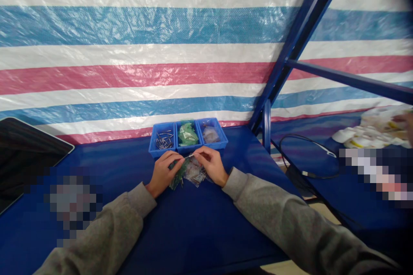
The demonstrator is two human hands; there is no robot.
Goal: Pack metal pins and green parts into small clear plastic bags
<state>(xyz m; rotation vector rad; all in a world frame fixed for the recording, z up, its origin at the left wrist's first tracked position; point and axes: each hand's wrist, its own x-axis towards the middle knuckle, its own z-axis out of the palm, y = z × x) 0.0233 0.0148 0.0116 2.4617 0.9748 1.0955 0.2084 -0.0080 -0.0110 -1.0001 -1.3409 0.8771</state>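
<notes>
Between my two hands is a thin silvery metal rod, too small to make out its exact kind. The fingertips of my left hand pinch its left end, and my right hand pinches the other end. Beneath the hands lie a green bag and clear plastic bags with thin metal pieces among them, partly covered by my fingers. Just beyond stand three joined blue bins: the left bin holds loose metal rods, the middle bin green bags, the right bin clear bags.
The bins stand on a blue table. A dark screen is at the left. Blue metal posts rise at the right before a striped tarp. On the neighbouring table lie a black cable and white rolls.
</notes>
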